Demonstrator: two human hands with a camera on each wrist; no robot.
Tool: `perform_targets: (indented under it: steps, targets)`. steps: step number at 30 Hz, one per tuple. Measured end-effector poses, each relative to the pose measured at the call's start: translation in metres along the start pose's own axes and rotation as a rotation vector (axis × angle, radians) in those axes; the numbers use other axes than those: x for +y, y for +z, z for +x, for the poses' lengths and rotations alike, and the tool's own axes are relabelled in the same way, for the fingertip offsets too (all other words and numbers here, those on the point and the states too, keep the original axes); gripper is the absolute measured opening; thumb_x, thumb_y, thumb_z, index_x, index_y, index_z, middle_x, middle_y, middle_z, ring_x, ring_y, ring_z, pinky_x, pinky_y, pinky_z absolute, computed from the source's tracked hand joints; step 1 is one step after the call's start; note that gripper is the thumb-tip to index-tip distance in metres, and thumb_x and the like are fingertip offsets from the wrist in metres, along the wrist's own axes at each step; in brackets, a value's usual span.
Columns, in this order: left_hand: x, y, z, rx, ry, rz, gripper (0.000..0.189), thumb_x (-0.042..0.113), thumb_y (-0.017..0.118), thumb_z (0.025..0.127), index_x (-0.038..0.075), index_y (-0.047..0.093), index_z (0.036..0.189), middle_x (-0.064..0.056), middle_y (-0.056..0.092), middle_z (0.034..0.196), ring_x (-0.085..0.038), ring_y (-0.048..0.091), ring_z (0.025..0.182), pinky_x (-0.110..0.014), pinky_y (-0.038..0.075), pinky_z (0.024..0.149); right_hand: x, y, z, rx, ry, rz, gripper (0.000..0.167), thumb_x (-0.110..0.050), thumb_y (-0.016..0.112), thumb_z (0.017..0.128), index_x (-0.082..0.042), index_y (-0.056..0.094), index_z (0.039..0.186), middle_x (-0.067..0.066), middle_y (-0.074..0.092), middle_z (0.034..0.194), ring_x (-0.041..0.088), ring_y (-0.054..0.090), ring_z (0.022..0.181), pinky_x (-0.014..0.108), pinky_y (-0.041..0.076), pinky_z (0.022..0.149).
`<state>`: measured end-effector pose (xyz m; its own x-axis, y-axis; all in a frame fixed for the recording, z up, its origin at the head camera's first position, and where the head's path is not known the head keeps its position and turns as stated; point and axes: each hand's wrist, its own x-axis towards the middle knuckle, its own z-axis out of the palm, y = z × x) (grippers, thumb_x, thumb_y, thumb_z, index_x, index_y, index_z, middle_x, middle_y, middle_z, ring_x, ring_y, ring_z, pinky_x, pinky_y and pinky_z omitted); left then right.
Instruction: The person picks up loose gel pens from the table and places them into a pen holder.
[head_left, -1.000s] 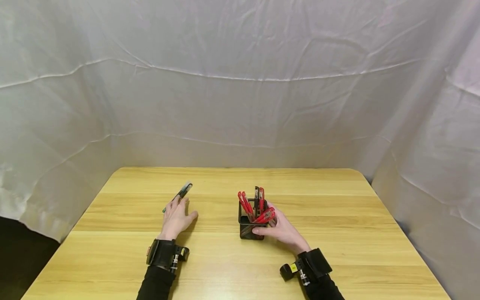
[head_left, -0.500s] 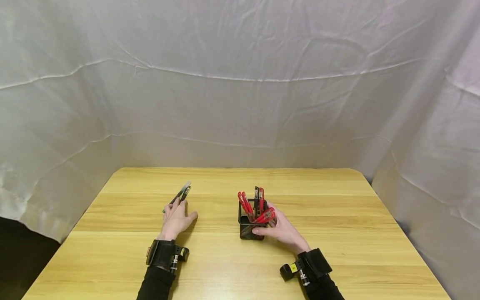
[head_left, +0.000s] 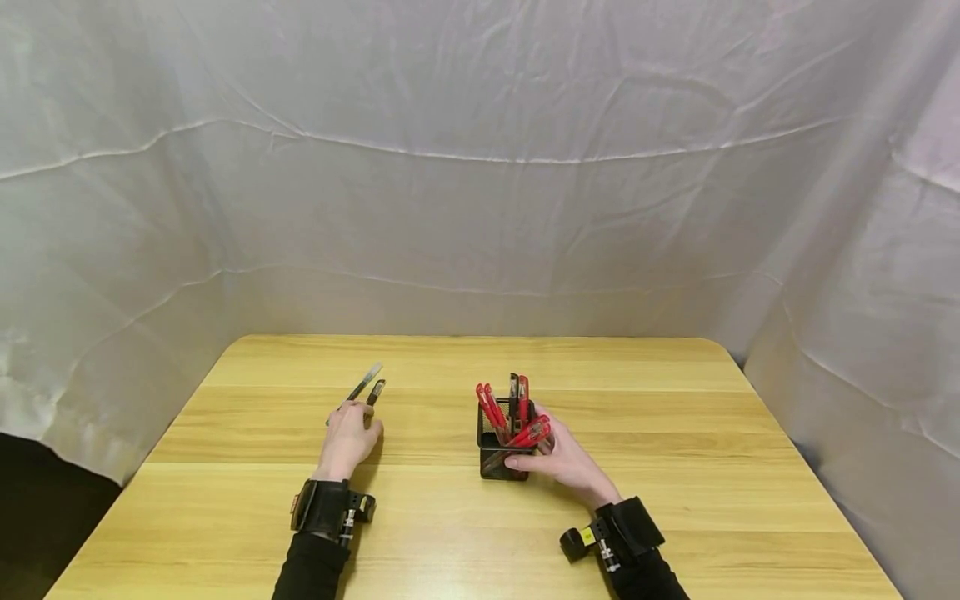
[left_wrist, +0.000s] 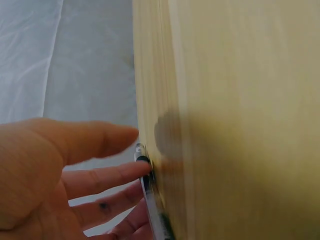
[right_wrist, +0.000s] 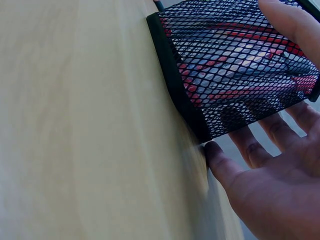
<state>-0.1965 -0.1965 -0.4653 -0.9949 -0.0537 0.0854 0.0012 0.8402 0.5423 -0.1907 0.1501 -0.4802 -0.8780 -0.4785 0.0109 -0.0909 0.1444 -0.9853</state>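
Observation:
On the left of the table, my left hand (head_left: 348,437) reaches over two pens lying side by side. One is a pen with a clear end (head_left: 371,377); the other is a black-capped pen (head_left: 377,391), partly covered by my fingers. In the left wrist view my fingertips touch a pen (left_wrist: 156,215), and the thumb stands apart from it. My right hand (head_left: 572,462) grips a black mesh pen holder (head_left: 491,465) by its right side, thumb at the front. Inside the holder stand several red pens (head_left: 490,408) and a black pen (head_left: 513,393).
The wooden table (head_left: 435,533) has rounded far corners. A pale cloth curtain (head_left: 480,217) hangs behind it and along both sides. A wrist camera is strapped to each forearm.
The two pens have spread apart, the black-capped one shifting right and toward me. My left hand has drawn its thumb in closer to the fingers. The right hand and holder stay put.

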Motion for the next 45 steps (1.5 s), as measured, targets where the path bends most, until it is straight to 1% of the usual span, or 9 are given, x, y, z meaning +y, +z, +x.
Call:
perform_targets:
  steps: [2,6,11,17,24,28,35,42,45]
  targets:
    - [-0.001,0.0,0.0,0.018,-0.014,-0.034,0.025,0.003,0.06,0.093,-0.012,0.069,0.111,-0.031,0.064,0.116,-0.048,0.058,0.11,-0.056,0.049,0.094,0.0,0.0,0.0,0.001,-0.004,-0.003,0.095,-0.013,0.083,0.082,-0.013,0.027,0.158,0.016,0.034,0.162,0.031,0.028,0.153,0.052,0.017,0.127]
    - [-0.004,-0.001,-0.001,0.02,-0.05,-0.079,0.015,0.001,0.062,0.093,-0.007,0.072,0.101,-0.024,0.068,0.1,-0.036,0.063,0.091,-0.048,0.053,0.08,0.001,0.0,0.001,-0.008,-0.015,-0.004,0.094,-0.013,0.083,0.082,-0.012,0.028,0.158,0.018,0.036,0.161,0.032,0.03,0.152,0.053,0.017,0.127]
    - [-0.005,-0.001,-0.002,0.017,-0.096,-0.121,0.007,0.0,0.064,0.091,-0.003,0.068,0.096,-0.02,0.07,0.093,-0.03,0.064,0.083,-0.039,0.051,0.07,0.001,0.0,0.0,-0.01,-0.015,0.007,0.093,-0.012,0.082,0.082,-0.013,0.029,0.157,0.017,0.038,0.16,0.032,0.03,0.152,0.054,0.017,0.127]
    - [-0.004,-0.002,-0.001,-0.006,-0.095,-0.119,0.019,0.0,0.057,0.095,-0.006,0.058,0.113,-0.023,0.07,0.097,-0.026,0.06,0.073,-0.029,0.042,0.06,0.0,0.0,0.0,-0.007,-0.015,0.008,0.092,-0.012,0.082,0.082,-0.015,0.03,0.157,0.015,0.04,0.16,0.033,0.032,0.151,0.057,0.016,0.126]
    - [-0.003,-0.002,-0.001,-0.081,-0.127,-0.165,0.035,0.004,0.049,0.101,-0.01,0.044,0.133,-0.021,0.065,0.088,-0.019,0.047,0.06,-0.027,0.036,0.054,0.0,0.0,0.001,-0.007,-0.024,0.004,0.091,-0.011,0.082,0.081,-0.015,0.032,0.156,0.011,0.046,0.156,0.032,0.037,0.148,0.056,0.018,0.126]
    - [-0.002,-0.003,0.0,-0.069,-0.109,-0.164,0.039,0.004,0.047,0.102,-0.014,0.042,0.137,-0.024,0.066,0.094,-0.021,0.052,0.064,-0.027,0.037,0.056,0.0,0.0,0.001,-0.007,-0.024,0.005,0.092,-0.011,0.083,0.08,-0.014,0.031,0.156,0.012,0.046,0.156,0.033,0.039,0.147,0.057,0.019,0.125]
    - [0.0,-0.005,0.003,-0.02,-0.096,-0.225,0.043,0.006,0.046,0.102,-0.017,0.043,0.138,-0.017,0.061,0.085,-0.02,0.052,0.066,-0.026,0.039,0.056,0.001,0.0,0.001,-0.01,-0.038,0.006,0.093,-0.011,0.082,0.081,-0.015,0.029,0.157,0.014,0.043,0.158,0.033,0.038,0.148,0.059,0.018,0.125]
    - [0.004,-0.009,0.004,0.029,-0.094,-0.297,0.043,0.006,0.048,0.1,-0.014,0.047,0.137,-0.019,0.061,0.096,-0.018,0.054,0.073,-0.022,0.042,0.059,0.001,-0.001,0.002,-0.007,-0.039,-0.001,0.092,-0.012,0.083,0.081,-0.015,0.031,0.156,0.012,0.047,0.155,0.034,0.04,0.146,0.059,0.018,0.125]
    - [0.006,-0.01,0.005,0.077,-0.071,-0.327,0.04,0.004,0.05,0.099,-0.014,0.051,0.135,-0.022,0.063,0.1,-0.022,0.059,0.08,-0.021,0.044,0.063,0.001,-0.001,0.002,-0.006,-0.041,-0.002,0.091,-0.012,0.083,0.081,-0.015,0.032,0.156,0.012,0.048,0.154,0.034,0.041,0.146,0.06,0.018,0.124]
